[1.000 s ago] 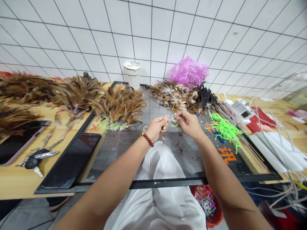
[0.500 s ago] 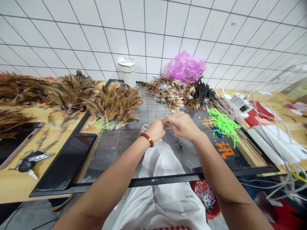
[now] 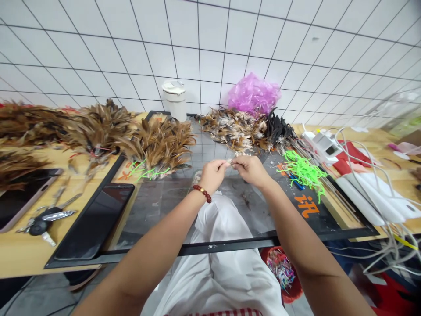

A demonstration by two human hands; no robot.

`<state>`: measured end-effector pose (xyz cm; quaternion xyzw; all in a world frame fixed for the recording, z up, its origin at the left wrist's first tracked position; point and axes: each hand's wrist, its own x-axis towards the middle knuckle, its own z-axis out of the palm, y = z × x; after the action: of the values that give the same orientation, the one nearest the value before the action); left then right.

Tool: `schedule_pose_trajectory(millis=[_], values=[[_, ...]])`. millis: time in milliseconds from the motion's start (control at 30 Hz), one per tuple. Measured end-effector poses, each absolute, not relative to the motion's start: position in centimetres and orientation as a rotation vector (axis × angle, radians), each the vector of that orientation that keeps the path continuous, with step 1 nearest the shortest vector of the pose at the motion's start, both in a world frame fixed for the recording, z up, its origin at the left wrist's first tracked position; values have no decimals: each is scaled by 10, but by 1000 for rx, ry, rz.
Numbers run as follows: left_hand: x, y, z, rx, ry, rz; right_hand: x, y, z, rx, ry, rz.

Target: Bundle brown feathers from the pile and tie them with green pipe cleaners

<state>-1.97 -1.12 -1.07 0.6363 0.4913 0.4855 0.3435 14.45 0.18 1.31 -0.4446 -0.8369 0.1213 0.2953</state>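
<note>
My left hand, with a dark red bead bracelet at its wrist, has thumb and finger pinched together. Facing it, my right hand is closed in a pinch too, and the fingertips nearly meet. Between them shows a tiny pale bit, too small to name. Both hands are above the dark glass panel. Behind my right hand lies a pile of brown, white and tan feathers. Left of my hands is a heap of brown feathers with green ties at its near edge.
Bright green strings lie to the right, near white power banks and cables. A white cup and a pink plastic bag stand by the tiled wall. A black phone and keys are at left. A red bin sits below.
My fingertips, bunched closely together before, have drawn slightly apart, with a small pale bit now showing between them. My right hand has turned a little and lowered slightly.
</note>
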Motion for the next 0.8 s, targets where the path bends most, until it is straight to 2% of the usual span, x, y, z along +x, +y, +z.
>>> schedule_pose_trajectory(millis=[133, 367, 467, 633, 800], values=[[-22, -6, -14, 1383, 1322, 1295, 137, -5, 15, -1161, -2389, 244], [-18, -8, -8, 957, 995, 1243, 134, -10, 19, -1318, -2468, -1], [-19, -7, -10, 1087, 1119, 1241, 135, -12, 22, -1110, -2582, -85], [-21, -11, -10, 1810, 1305, 1139, 135, -16, 30, -949, -2515, -359], [-20, -16, -4, 1789, 1236, 1124, 134, -16, 31, -869, -2388, -223]])
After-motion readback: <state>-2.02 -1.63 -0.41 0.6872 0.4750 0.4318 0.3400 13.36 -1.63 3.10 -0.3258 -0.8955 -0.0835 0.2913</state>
